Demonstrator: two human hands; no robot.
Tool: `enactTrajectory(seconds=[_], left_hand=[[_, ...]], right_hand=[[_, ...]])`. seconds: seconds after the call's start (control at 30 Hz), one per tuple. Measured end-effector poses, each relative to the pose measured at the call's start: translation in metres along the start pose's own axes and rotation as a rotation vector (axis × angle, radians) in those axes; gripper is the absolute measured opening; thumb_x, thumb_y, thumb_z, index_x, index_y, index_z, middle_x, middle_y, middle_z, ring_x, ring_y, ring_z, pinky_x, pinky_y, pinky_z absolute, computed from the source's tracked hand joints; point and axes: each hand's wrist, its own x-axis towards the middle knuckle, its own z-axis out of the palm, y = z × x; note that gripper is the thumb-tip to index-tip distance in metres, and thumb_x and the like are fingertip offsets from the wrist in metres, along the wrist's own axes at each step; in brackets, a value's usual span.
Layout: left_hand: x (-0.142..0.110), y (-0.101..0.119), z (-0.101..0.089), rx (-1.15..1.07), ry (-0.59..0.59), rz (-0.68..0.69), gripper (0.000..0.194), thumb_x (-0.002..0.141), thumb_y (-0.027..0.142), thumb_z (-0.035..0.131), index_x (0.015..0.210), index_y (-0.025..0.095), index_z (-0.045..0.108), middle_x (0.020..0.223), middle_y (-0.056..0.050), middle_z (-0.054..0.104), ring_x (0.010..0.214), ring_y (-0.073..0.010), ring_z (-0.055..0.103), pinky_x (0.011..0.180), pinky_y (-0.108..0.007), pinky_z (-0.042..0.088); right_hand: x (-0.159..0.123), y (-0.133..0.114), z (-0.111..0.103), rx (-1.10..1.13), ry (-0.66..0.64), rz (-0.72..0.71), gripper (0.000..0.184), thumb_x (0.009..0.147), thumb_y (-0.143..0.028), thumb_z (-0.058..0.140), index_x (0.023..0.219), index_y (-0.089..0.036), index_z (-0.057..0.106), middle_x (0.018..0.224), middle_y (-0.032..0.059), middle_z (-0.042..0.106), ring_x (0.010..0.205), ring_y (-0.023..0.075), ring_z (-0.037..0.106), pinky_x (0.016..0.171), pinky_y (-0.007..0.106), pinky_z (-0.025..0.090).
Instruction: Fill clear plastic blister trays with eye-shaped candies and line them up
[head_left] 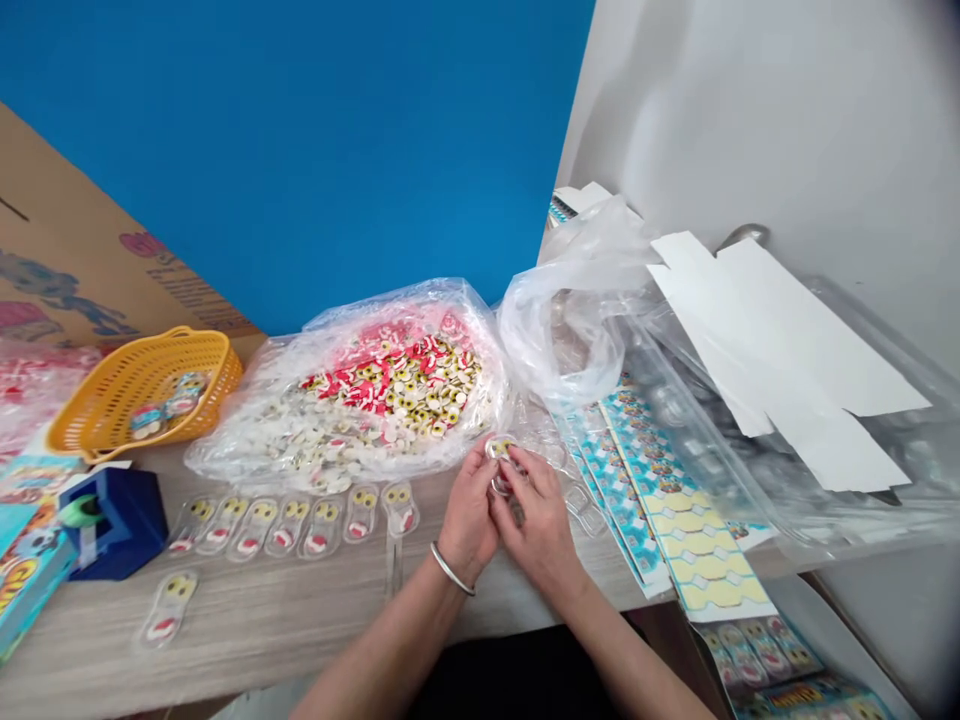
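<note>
My left hand (469,515), with a silver bangle on its wrist, and my right hand (541,520) meet over the wooden table (300,620), fingers pinched together on a small clear plastic blister case (501,450) with a yellow piece inside. Right behind them lies an open clear plastic bag (375,400) heaped with small red, white and yellow toy pieces. To the left of my hands, a row of several filled blister cases (292,522) lies on the table, with one more (166,605) lying apart nearer the front edge.
A yellow basket (142,385) stands at the back left beside a cardboard box (67,270). A blue tape dispenser (112,520) sits at left. Printed backing cards (675,500), clear blister sheets (750,440) and white card pieces (787,350) lie at right.
</note>
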Motion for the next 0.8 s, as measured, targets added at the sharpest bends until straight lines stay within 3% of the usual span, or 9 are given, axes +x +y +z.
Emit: enactTrajectory(seconds=[0.13, 0.3, 0.4, 0.5, 0.57, 0.63, 0.7, 0.8], left_hand=[[-0.009, 0.01, -0.018, 0.01, 0.004, 0.025, 0.042, 0.076, 0.021, 0.078, 0.115, 0.018, 0.063, 0.104, -0.005, 0.07, 0.092, -0.0157, 0.067, 0.085, -0.028, 0.049], [-0.025, 0.019, -0.037, 0.053, 0.012, 0.013, 0.039, 0.075, 0.023, 0.08, 0.112, 0.017, 0.067, 0.105, -0.006, 0.071, 0.095, -0.0174, 0.067, 0.085, -0.028, 0.049], [-0.04, 0.022, -0.047, 0.123, 0.035, 0.017, 0.038, 0.074, 0.025, 0.081, 0.11, 0.018, 0.069, 0.104, -0.006, 0.072, 0.091, -0.017, 0.067, 0.081, -0.026, 0.049], [-0.06, 0.028, -0.067, 0.272, 0.099, 0.077, 0.036, 0.071, 0.022, 0.081, 0.106, 0.018, 0.071, 0.101, -0.006, 0.074, 0.088, -0.0164, 0.066, 0.08, -0.026, 0.049], [-0.074, 0.04, -0.092, 0.376, 0.147, 0.135, 0.036, 0.071, 0.021, 0.078, 0.107, 0.018, 0.072, 0.101, -0.007, 0.074, 0.089, -0.0173, 0.067, 0.081, -0.028, 0.05], [-0.089, 0.062, -0.129, 0.544, 0.266, 0.212, 0.039, 0.072, 0.024, 0.073, 0.111, 0.018, 0.07, 0.1, -0.008, 0.074, 0.087, -0.0188, 0.068, 0.077, -0.029, 0.052], [-0.106, 0.094, -0.172, 0.771, 0.489, 0.316, 0.042, 0.071, 0.028, 0.071, 0.112, 0.017, 0.066, 0.093, -0.007, 0.073, 0.081, -0.0194, 0.068, 0.069, -0.029, 0.053], [-0.13, 0.144, -0.235, 0.907, 0.777, 0.412, 0.035, 0.068, 0.025, 0.068, 0.101, 0.017, 0.059, 0.083, -0.003, 0.067, 0.071, -0.0163, 0.064, 0.062, -0.026, 0.05]], right_hand=[[-0.001, -0.002, -0.005, 0.262, 0.006, 0.256, 0.028, 0.095, -0.026, 0.053, 0.12, -0.021, 0.065, 0.125, 0.0117, 0.065, 0.115, 0.0252, 0.061, 0.097, 0.045, 0.052], [-0.002, -0.003, 0.005, 0.736, -0.175, 0.601, 0.026, 0.086, -0.038, 0.067, 0.105, -0.02, 0.065, 0.092, 0.0047, 0.074, 0.082, 0.0196, 0.069, 0.071, 0.031, 0.055], [-0.007, -0.01, 0.015, 0.813, -0.241, 0.685, 0.029, 0.082, -0.041, 0.071, 0.1, -0.02, 0.064, 0.084, 0.003, 0.072, 0.071, 0.0166, 0.065, 0.059, 0.026, 0.049], [-0.021, -0.025, 0.027, 0.79, -0.348, 0.683, 0.032, 0.082, -0.044, 0.07, 0.1, -0.019, 0.063, 0.087, 0.0049, 0.073, 0.073, 0.0173, 0.065, 0.06, 0.027, 0.049], [-0.033, -0.036, 0.036, 0.746, -0.457, 0.66, 0.036, 0.082, -0.045, 0.069, 0.105, -0.019, 0.063, 0.092, 0.007, 0.073, 0.078, 0.0193, 0.067, 0.066, 0.03, 0.052], [-0.045, -0.045, 0.045, 0.707, -0.56, 0.625, 0.042, 0.082, -0.046, 0.069, 0.113, -0.019, 0.062, 0.102, 0.0091, 0.072, 0.088, 0.0215, 0.068, 0.076, 0.034, 0.055], [-0.054, -0.049, 0.053, 0.694, -0.636, 0.588, 0.044, 0.082, -0.047, 0.069, 0.116, -0.02, 0.063, 0.11, 0.0102, 0.071, 0.097, 0.0232, 0.068, 0.086, 0.038, 0.055], [-0.061, -0.051, 0.059, 0.685, -0.707, 0.559, 0.042, 0.083, -0.05, 0.067, 0.112, -0.021, 0.065, 0.107, 0.0104, 0.072, 0.099, 0.0246, 0.068, 0.089, 0.04, 0.056]])
